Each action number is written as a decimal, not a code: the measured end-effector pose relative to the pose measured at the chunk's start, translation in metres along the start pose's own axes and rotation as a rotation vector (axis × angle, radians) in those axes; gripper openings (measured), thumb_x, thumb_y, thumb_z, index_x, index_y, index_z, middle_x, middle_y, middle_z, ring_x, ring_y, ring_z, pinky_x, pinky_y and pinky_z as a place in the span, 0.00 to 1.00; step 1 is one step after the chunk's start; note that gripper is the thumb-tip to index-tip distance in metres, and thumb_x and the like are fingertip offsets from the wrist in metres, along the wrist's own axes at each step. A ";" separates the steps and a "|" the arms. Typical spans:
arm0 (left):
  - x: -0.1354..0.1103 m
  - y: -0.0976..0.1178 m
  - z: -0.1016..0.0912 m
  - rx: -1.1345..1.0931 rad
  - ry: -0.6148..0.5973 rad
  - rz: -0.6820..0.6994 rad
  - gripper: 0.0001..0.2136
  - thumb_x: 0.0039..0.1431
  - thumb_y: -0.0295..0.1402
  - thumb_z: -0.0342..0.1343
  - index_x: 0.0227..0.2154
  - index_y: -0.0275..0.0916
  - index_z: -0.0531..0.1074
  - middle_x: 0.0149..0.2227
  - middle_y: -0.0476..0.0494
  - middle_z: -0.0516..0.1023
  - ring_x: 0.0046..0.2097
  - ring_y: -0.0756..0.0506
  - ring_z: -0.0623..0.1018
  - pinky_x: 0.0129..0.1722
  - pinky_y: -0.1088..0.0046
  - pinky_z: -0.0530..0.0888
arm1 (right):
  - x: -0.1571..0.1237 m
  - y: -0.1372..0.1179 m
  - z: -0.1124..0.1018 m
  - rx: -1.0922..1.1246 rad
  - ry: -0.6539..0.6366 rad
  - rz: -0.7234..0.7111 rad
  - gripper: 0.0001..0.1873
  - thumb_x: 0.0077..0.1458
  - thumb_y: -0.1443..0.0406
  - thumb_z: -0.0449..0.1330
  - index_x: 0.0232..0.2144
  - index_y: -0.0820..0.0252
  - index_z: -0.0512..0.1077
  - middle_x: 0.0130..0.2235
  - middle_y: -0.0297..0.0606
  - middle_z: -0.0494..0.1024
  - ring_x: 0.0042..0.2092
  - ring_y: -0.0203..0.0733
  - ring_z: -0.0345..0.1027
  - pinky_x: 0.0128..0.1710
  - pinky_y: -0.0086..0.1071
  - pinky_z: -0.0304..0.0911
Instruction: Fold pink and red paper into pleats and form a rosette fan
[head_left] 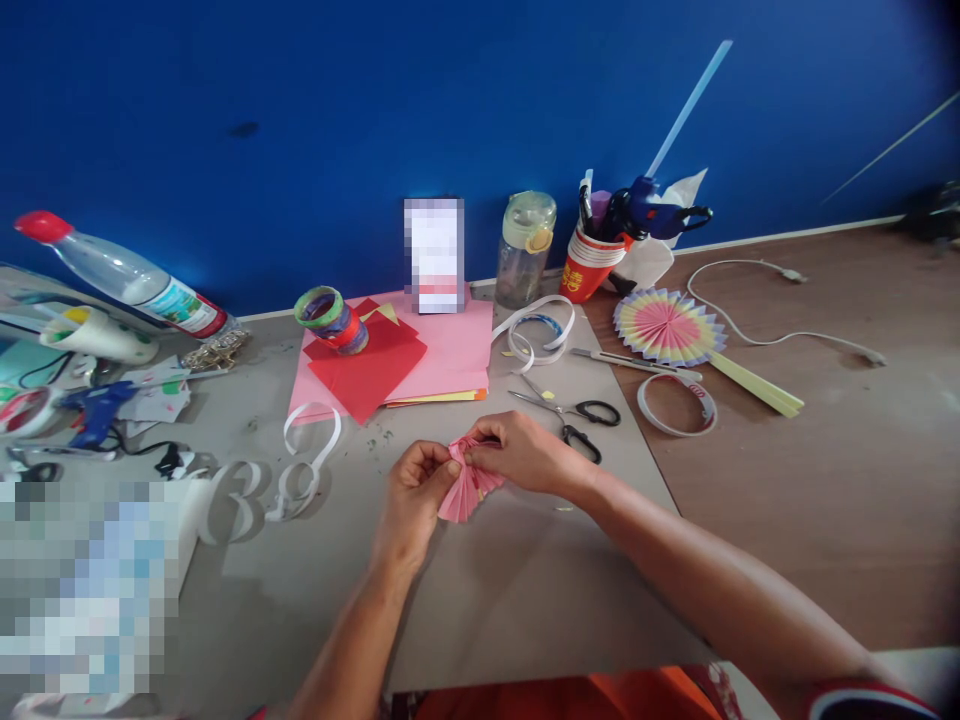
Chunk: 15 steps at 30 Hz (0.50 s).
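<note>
Paper (461, 498), pleated and pink, is pinched between the closed fingertips of the left hand (420, 478) and right hand (519, 452). Its folds could be crushed or torn by too hard a pinch or an uneven pull. The flared edge is pointed to the near side of the fingers; the long axis, partly covered, cannot be surely told. Scissors (561, 409) are seen beyond the right fingers.

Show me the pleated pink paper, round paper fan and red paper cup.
Pleated pink paper (468, 488), head view: on its folds.
Round paper fan (673, 330), head view: pleated disc.
Red paper cup (587, 272), head view: front wall.
</note>
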<state>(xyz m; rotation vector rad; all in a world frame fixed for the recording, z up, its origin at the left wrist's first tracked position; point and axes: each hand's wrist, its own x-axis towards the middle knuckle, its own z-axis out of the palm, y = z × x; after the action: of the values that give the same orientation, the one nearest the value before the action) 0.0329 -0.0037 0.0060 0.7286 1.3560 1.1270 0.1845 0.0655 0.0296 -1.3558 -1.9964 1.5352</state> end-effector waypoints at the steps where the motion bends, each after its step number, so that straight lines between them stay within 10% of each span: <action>1: 0.000 0.000 0.000 0.004 -0.005 0.001 0.10 0.47 0.36 0.64 0.26 0.37 0.69 0.24 0.53 0.71 0.26 0.52 0.71 0.27 0.78 0.66 | 0.000 0.000 -0.001 -0.001 -0.007 0.001 0.08 0.48 0.65 0.57 0.27 0.63 0.74 0.24 0.30 0.71 0.27 0.32 0.61 0.24 0.24 0.52; 15: 0.001 0.003 -0.001 -0.189 -0.030 -0.062 0.16 0.44 0.33 0.67 0.36 0.38 0.70 0.33 0.50 0.77 0.32 0.50 0.78 0.33 0.75 0.74 | -0.002 0.005 0.008 -0.021 -0.048 -0.245 0.11 0.57 0.70 0.50 0.26 0.63 0.71 0.32 0.36 0.73 0.31 0.34 0.65 0.33 0.27 0.59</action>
<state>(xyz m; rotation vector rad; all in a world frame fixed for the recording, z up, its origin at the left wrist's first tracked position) 0.0315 -0.0023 0.0088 0.5606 1.2193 1.1725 0.1824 0.0589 0.0222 -1.0437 -2.1216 1.4503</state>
